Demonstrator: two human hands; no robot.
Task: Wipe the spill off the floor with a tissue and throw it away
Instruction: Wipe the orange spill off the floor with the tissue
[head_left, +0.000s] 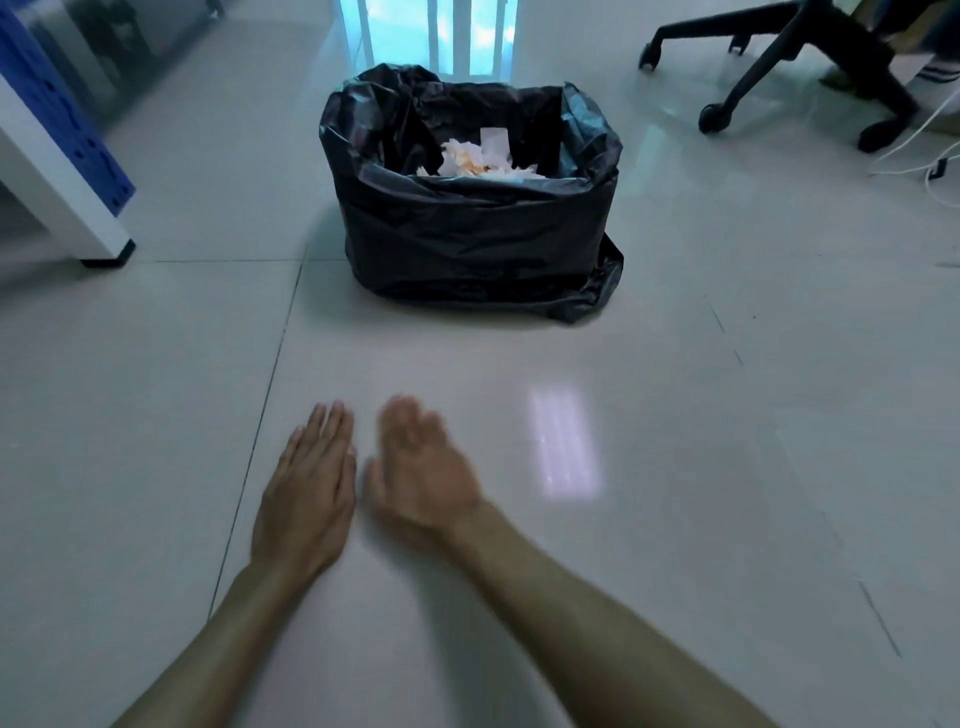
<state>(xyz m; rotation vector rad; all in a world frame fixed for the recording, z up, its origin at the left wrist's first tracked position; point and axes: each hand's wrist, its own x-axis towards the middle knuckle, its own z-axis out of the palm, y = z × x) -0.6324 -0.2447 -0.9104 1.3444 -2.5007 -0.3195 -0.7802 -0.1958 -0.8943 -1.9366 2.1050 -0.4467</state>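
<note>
both flat empty hands, left hand (306, 488) and blurred right hand (423, 475), near bin (470, 228).

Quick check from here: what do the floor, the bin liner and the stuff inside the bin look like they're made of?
Floor: large glazed tiles, probably ceramic or porcelain; grout lines show and the light reflects sharply off it.
Bin liner: thin black plastic film, glossy and wrinkled, folded over the rim.
Contents: crumpled white tissue or paper, some with orange stains; soft, matte, creased. Which of the two is unclear.
</note>
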